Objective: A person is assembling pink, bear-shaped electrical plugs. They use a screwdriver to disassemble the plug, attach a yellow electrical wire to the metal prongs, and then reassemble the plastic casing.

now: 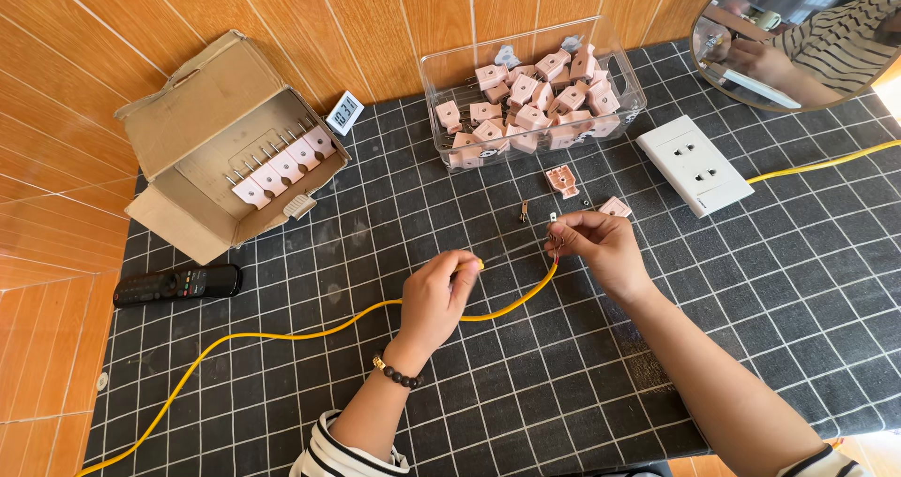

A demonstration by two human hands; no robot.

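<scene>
A yellow cable [282, 334] runs across the black gridded mat from the lower left. My left hand [439, 297] pinches it near its end. My right hand [599, 244] grips the cable's stripped tip and a small metal piece, fingers closed. Just beyond my right hand lie an open pink plug half [562, 181], another pink plug piece [616, 207] and small metal prongs [524, 212].
A clear plastic bin [439, 102] of pink plug shells stands at the back. A cardboard box [202, 111] holding a row of assembled plugs is at the left, with a black remote [176, 285] below it. A white wall socket [694, 166], a small digital display [346, 112] and a round mirror [798, 36] are nearby.
</scene>
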